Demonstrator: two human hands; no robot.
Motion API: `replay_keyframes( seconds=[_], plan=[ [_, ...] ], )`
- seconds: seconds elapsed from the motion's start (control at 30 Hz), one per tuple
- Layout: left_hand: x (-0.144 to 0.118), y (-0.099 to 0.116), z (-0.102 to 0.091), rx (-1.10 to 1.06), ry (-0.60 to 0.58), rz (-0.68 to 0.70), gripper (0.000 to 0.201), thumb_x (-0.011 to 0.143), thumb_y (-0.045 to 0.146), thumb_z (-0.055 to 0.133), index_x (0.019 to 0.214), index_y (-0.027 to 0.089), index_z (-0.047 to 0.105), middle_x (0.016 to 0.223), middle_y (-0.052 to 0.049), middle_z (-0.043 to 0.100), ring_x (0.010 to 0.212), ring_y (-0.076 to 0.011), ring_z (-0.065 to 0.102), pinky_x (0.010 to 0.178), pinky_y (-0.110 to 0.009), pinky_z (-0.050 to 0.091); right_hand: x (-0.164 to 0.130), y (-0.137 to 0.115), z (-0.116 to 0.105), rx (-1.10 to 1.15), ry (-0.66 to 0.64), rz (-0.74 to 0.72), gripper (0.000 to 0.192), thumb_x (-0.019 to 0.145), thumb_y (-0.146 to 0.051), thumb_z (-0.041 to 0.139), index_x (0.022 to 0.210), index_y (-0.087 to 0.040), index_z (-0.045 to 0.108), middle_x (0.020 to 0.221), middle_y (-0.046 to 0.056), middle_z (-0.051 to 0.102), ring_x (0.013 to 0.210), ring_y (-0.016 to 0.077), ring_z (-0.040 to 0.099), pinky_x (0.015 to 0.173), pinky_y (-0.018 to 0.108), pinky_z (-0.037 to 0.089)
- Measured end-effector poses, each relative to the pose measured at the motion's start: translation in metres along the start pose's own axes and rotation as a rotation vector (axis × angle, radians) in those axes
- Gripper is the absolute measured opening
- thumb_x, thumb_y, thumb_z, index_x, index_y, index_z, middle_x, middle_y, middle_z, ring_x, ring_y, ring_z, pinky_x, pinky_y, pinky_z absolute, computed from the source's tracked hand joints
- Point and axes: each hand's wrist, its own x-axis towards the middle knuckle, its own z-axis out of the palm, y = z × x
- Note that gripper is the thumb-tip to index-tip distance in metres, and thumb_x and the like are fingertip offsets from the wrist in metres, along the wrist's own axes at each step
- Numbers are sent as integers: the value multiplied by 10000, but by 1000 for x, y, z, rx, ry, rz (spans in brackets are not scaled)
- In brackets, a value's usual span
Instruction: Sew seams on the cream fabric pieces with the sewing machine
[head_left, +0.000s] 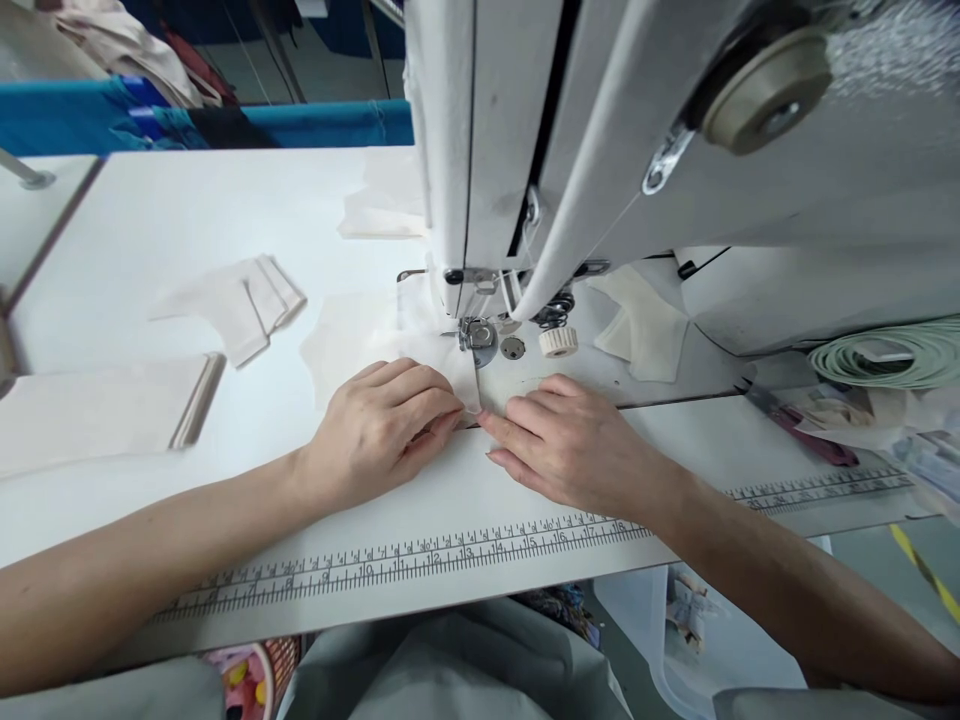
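Ruler strip (420, 560) edging tabletop (150, 230). Left hand (382, 425), right hand (570, 440) lying flat, pinching nothing, pressing cream fabric piece (360, 335). Fingertips nearing presser foot (476, 335): needle-strike risk; fabric possibly skewing.

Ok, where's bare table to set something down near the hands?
Bare: between the ruler and both hands; also left of the folded pieces, behind the flat stack. Crowded: under the needle, where left hand and right hand press fabric; right end holds tape.
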Motion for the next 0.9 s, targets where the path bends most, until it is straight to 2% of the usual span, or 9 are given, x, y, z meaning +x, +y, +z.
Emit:
replay_keyframes(
  seconds=[0.33, 0.63, 0.9],
  plan=[
    [0, -1, 2, 225, 7, 165, 121, 912, 147, 566, 1020, 161, 619, 932, -46, 697, 809, -181, 632, 637, -317, 446, -2, 0, 2, 63, -36, 47, 296, 994, -275, 423, 1085, -113, 653, 821, 39, 608, 731, 154, 533, 743, 323, 346],
    [1, 1, 2, 260, 39, 204, 122, 899, 131, 589, 1016, 146, 620, 925, -42, 701, 818, -182, 627, 654, -316, 447, -2, 0, 2, 74, -33, 39, 302, 996, -272, 421, 1108, -114, 652, 825, 43, 602, 719, 145, 519, 743, 318, 338],
    [-1, -1, 4, 222, 13, 187, 116, 911, 134, 560, 1004, 147, 629, 934, -51, 693, 816, -181, 617, 649, -314, 443, -1, -1, 1, 101, -33, 56, 286, 988, -259, 443, 1093, -108, 663, 813, 50, 605, 720, 150, 539, 735, 324, 359]
  ],
)
